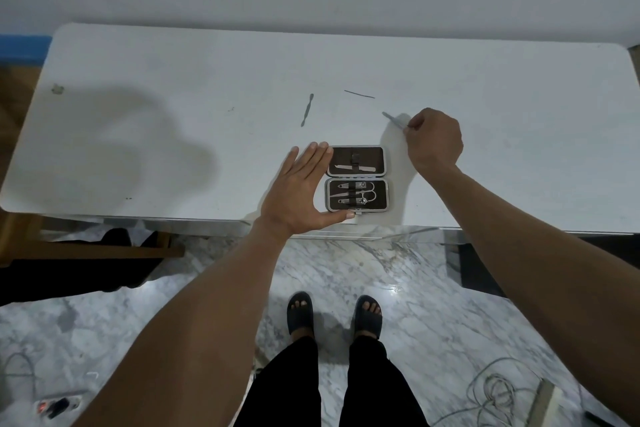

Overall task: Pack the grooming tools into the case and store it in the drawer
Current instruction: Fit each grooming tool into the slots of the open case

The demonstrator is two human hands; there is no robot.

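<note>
Head view. White table [173, 62]: holds all items. Case [356, 180]: lies open at the table's near edge, several tools strapped in both halves. Left hand [298, 194]: spread flat, fingers together, thumb out, against the case's left side. Right hand [434, 140]: beyond and right of the case, pinching a thin metal tool [393, 120]. Flat metal pusher [307, 110]: loose, beyond the case. Thin pick [359, 94]: loose, farther beyond the case.
</note>
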